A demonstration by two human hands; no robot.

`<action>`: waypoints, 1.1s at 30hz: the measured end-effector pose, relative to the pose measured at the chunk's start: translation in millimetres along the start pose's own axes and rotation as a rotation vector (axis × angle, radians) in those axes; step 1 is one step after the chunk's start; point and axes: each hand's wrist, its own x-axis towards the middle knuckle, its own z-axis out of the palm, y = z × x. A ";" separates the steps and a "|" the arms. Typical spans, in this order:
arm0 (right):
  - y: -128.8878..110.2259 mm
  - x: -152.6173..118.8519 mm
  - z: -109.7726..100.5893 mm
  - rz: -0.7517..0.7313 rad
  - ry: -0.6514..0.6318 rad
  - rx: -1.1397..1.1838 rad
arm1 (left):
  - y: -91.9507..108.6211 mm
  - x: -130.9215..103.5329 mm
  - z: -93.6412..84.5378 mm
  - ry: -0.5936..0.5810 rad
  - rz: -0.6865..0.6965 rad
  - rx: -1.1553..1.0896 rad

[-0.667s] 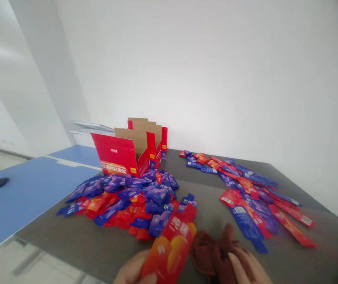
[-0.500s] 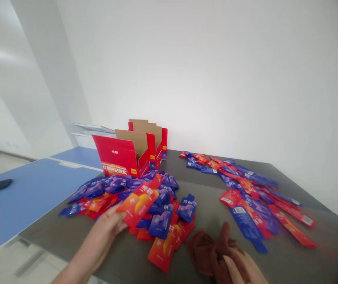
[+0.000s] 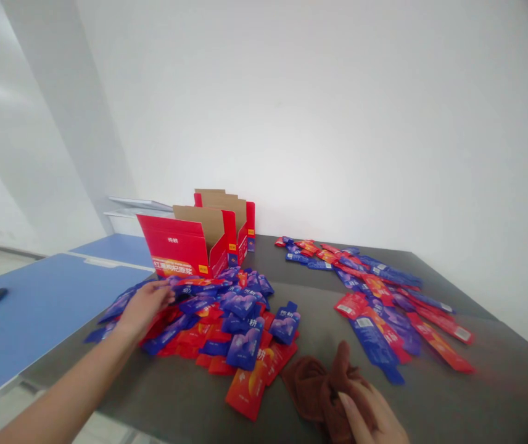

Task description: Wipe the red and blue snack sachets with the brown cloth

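Against a bare white wall, the grey worktop (image 3: 319,308) is carrying a loose heap of sachets (image 3: 218,314) just before the open red carton (image 3: 185,243), where the left hand (image 3: 146,305) is reaching, its grip loosely open on the heap's near-left edge, while the right hand (image 3: 368,419) is clutching a brown cloth (image 3: 319,385).

surface: grey table (image 3: 499,382) | on it: sachet heap (image 3: 218,314); sachet rows (image 3: 384,302); red boxes (image 3: 190,243); brown cloth (image 3: 319,388)
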 end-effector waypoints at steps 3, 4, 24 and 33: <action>-10.7 1.7 -1.0 0.009 0.004 0.057 | -4.4 -42.2 27.7 -0.069 0.143 0.076; -16.1 2.2 -1.3 0.019 0.009 0.083 | -8.0 -61.6 40.8 -0.142 0.186 0.105; 59.9 55.5 -47.1 0.087 -0.284 -0.286 | -119.1 -230.1 230.3 -0.829 1.077 0.770; 57.5 38.4 -71.8 0.136 -0.266 -0.562 | -122.4 -234.1 218.9 -0.719 1.146 0.717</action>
